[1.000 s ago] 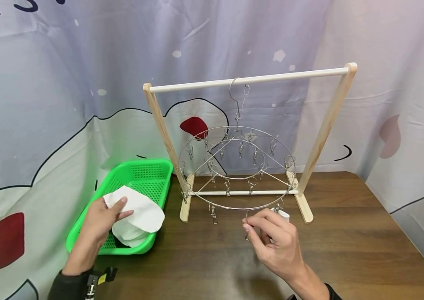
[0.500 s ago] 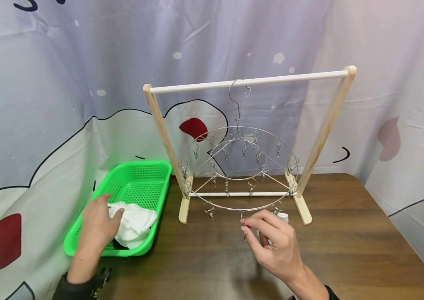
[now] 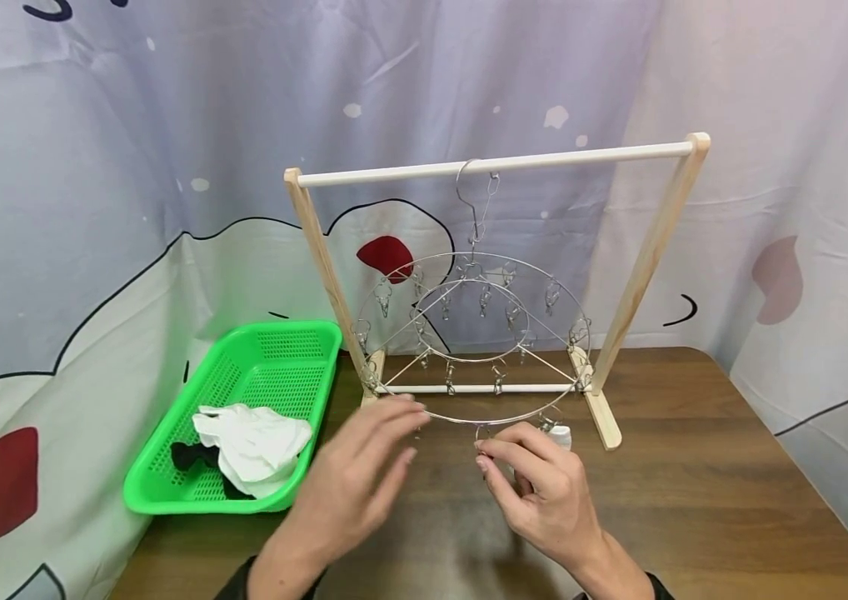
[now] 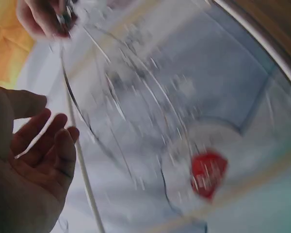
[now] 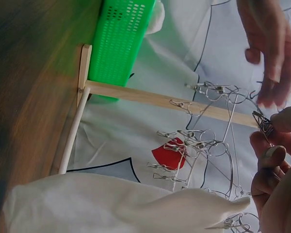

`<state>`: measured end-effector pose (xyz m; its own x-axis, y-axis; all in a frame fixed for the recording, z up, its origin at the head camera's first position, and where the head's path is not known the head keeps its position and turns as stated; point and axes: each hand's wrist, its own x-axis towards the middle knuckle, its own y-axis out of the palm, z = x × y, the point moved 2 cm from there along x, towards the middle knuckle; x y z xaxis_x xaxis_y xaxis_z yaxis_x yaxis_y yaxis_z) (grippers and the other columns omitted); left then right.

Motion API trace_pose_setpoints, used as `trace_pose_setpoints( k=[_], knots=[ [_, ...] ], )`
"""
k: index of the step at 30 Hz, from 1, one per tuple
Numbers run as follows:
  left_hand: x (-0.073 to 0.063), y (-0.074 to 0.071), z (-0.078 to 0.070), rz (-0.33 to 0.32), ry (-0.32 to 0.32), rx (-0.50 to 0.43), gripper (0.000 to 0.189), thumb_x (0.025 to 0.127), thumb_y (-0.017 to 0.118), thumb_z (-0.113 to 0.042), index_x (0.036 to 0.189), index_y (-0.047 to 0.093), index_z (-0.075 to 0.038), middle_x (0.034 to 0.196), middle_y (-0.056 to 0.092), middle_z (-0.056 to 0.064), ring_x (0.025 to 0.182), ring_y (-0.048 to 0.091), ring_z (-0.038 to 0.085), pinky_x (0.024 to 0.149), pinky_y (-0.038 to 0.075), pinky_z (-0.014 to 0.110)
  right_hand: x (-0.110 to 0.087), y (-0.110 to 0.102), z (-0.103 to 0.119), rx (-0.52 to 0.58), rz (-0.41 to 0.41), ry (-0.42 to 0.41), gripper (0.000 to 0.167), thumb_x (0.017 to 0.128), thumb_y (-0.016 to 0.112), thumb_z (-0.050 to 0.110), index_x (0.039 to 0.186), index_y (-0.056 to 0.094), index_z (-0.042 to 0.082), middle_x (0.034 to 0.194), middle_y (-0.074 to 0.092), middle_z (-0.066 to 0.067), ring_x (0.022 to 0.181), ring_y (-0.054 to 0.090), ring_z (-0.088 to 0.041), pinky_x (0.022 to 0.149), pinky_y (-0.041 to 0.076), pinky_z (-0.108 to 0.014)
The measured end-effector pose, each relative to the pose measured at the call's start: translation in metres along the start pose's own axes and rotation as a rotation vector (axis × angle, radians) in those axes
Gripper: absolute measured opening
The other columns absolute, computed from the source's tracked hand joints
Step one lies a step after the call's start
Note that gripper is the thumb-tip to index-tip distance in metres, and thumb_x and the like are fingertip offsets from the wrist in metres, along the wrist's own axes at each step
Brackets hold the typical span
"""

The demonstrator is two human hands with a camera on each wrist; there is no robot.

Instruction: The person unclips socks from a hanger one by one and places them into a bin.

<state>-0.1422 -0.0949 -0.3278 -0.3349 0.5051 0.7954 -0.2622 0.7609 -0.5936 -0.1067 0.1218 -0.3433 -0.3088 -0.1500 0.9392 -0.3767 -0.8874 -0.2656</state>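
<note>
My right hand [image 3: 551, 487] pinches a metal clip [image 5: 263, 124] at the near rim of the round wire clip hanger [image 3: 502, 419]. Left of it, my left hand [image 3: 356, 475] is in the air with its fingers spread loosely and nothing in them. The left wrist view shows the same bare left hand [image 4: 39, 165], blurred wire behind it. From a neighbouring clip hangs a white cloth piece [image 5: 116, 204]; in the head view my right hand mostly covers it. A crumpled white cloth [image 3: 255, 446] lies in the green basket [image 3: 326, 367], partly over a black cloth piece [image 3: 195, 454].
The hanger hooks over the white top bar [image 3: 394, 173] of a wooden stand [image 3: 645, 267] on the brown table [image 3: 716, 492]. Several other clips dangle around both wire rings. A patterned curtain [image 3: 244, 108] closes off the back.
My left hand has let the white cloth drop into the basket and moved right, towards the hanger. The black cloth piece has come into sight. My right hand keeps its pinch on the clip.
</note>
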Motion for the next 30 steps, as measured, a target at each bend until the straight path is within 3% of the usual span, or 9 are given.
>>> trace_pose_setpoints(
  k=[2, 5, 8, 11, 16, 20, 25, 30],
  knots=[
    [0.006, 0.012, -0.011, 0.025, 0.069, -0.008, 0.041, 0.090, 0.057, -0.009, 0.131, 0.054, -0.004, 0.133, 0.055, 0.007, 0.122, 0.053, 0.025, 0.107, 0.041, 0.033, 0.001, 0.000, 0.001, -0.003, 0.007, -0.005, 0.019, 0.073, 0.073, -0.004, 0.091, 0.071, 0.004, 0.079, 0.061, -0.005, 0.050, 0.035, 0.005, 0.046, 0.025, 0.000],
    [0.011, 0.028, -0.019, 0.049, 0.114, 0.020, 0.041, 0.091, 0.049, -0.002, 0.132, 0.054, -0.003, 0.132, 0.056, 0.008, 0.121, 0.054, 0.025, 0.105, 0.043, 0.033, 0.002, 0.002, 0.001, -0.001, 0.016, -0.018, 0.017, 0.074, 0.072, -0.005, 0.089, 0.071, 0.003, 0.079, 0.062, -0.006, 0.051, 0.036, 0.005, 0.046, 0.026, 0.000],
    [0.013, 0.039, -0.019, 0.037, 0.115, 0.030, 0.041, 0.088, 0.044, 0.003, 0.127, 0.058, -0.003, 0.124, 0.060, 0.007, 0.114, 0.057, 0.022, 0.102, 0.045, 0.028, 0.001, 0.003, 0.002, 0.000, 0.026, -0.030, 0.014, 0.075, 0.072, -0.004, 0.087, 0.070, 0.003, 0.080, 0.062, -0.006, 0.052, 0.038, 0.004, 0.047, 0.027, 0.000],
    [0.014, 0.044, -0.015, 0.003, 0.105, -0.021, 0.040, 0.085, 0.046, 0.009, 0.120, 0.063, -0.004, 0.113, 0.063, 0.004, 0.105, 0.060, 0.017, 0.096, 0.048, 0.023, -0.001, 0.005, 0.002, -0.013, 0.040, -0.040, 0.013, 0.076, 0.071, -0.002, 0.087, 0.070, 0.004, 0.081, 0.062, -0.005, 0.053, 0.039, 0.004, 0.048, 0.028, 0.001],
    [0.013, 0.043, -0.007, -0.049, 0.087, -0.082, 0.039, 0.083, 0.048, 0.012, 0.111, 0.067, -0.007, 0.104, 0.067, 0.001, 0.097, 0.062, 0.013, 0.091, 0.049, 0.020, -0.002, 0.005, 0.002, -0.051, 0.077, -0.045, 0.013, 0.080, 0.071, 0.003, 0.093, 0.071, 0.004, 0.084, 0.065, -0.005, 0.052, 0.039, 0.007, 0.050, 0.027, 0.003],
    [0.012, 0.039, -0.001, -0.052, 0.055, -0.086, 0.040, 0.082, 0.049, 0.013, 0.111, 0.067, -0.009, 0.103, 0.067, 0.000, 0.097, 0.062, 0.012, 0.091, 0.050, 0.020, -0.001, 0.001, 0.002, -0.068, 0.079, -0.071, 0.015, 0.083, 0.068, 0.005, 0.097, 0.071, 0.001, 0.084, 0.067, -0.005, 0.050, 0.039, 0.007, 0.050, 0.027, 0.004],
    [0.008, 0.034, 0.005, -0.040, 0.030, -0.090, 0.044, 0.081, 0.051, 0.013, 0.113, 0.068, -0.011, 0.105, 0.067, 0.000, 0.098, 0.062, 0.013, 0.092, 0.049, 0.021, 0.005, -0.012, -0.004, -0.066, 0.012, -0.137, 0.015, 0.082, 0.066, 0.002, 0.096, 0.071, -0.004, 0.083, 0.066, -0.008, 0.050, 0.042, 0.004, 0.048, 0.031, 0.001],
    [0.007, 0.028, 0.011, -0.045, 0.023, -0.106, 0.049, 0.080, 0.046, 0.017, 0.112, 0.068, -0.012, 0.106, 0.065, 0.001, 0.100, 0.061, 0.015, 0.093, 0.049, 0.022, 0.009, -0.030, -0.016, -0.120, -0.063, -0.107, 0.018, 0.079, 0.063, -0.002, 0.094, 0.072, -0.005, 0.087, 0.067, -0.014, 0.053, 0.043, 0.000, 0.046, 0.033, -0.004]
  ],
)
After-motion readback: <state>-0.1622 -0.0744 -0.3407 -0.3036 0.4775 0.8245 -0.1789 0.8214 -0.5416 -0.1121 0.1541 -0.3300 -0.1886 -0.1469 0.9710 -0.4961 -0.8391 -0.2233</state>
